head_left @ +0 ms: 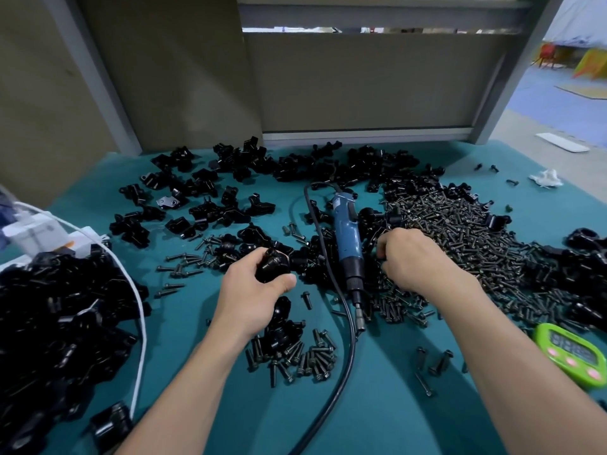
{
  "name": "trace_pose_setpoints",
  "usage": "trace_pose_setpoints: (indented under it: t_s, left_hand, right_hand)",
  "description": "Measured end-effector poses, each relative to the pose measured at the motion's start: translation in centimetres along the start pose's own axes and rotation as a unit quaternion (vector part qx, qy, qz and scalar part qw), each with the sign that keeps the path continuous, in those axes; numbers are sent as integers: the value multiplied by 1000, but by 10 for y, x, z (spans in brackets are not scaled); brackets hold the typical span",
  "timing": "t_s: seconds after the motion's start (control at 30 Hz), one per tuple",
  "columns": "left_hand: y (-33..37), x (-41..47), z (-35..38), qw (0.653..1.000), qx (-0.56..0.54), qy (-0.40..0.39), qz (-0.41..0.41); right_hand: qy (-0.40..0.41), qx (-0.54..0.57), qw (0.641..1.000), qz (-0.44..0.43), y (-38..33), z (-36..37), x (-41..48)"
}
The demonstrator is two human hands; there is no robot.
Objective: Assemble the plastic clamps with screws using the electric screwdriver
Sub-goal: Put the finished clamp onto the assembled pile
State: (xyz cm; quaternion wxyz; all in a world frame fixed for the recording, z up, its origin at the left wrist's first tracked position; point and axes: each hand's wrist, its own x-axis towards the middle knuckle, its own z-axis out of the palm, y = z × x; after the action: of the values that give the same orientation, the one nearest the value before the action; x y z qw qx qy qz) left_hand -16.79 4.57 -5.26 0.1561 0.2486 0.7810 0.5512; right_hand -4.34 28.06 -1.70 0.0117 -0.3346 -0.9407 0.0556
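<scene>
A: Any free room?
B: Only bare teal bench at the near edge, between the forearms. A grey panel closes the far edge.
A: What crowds it?
B: Glossy black clamps heaped left, dull screws piled right, a black cable looping through, a green timer near right.
A: And the tool?
B: The blue screwdriver lies between the hands. The left grip clenches one clamp. The right grip curls into the screws; whether it holds any, can't tell.
</scene>
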Motion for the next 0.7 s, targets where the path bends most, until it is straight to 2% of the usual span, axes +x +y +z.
trace_pose_setpoints:
  t_s: [0.17, 0.3, 0.37, 0.43, 0.5, 0.57, 0.63, 0.7]
  left_hand:
    - [2, 3, 2, 999, -45, 19, 2]
    - [-1, 2, -1, 998, -48, 36, -3]
    - [0, 2, -2, 998, -48, 36, -5]
    - [-2, 2, -1, 999, -41, 34, -4]
    - [-2, 3, -1, 999, -37, 32, -2]
    - [-3, 4, 0, 999, -38, 31, -4]
    - [-3, 4, 1, 999, -35, 33, -3]
    - [-2, 4, 0, 999, -30, 38, 2]
  right_hand:
    - [-4, -8, 1000, -2, -2, 1, -1]
    - [25, -22, 999, 0, 0, 2, -3]
    - [82, 50, 995, 26, 1, -4, -3]
    - [140, 196, 970, 36, -7, -13, -6]
    - [142, 341, 929, 23, -26, -19, -9]
    - [105, 468, 877, 18, -50, -18, -12]
    - [81, 520, 850, 8, -70, -13, -13]
    - [81, 490, 868, -23, -82, -7, -16]
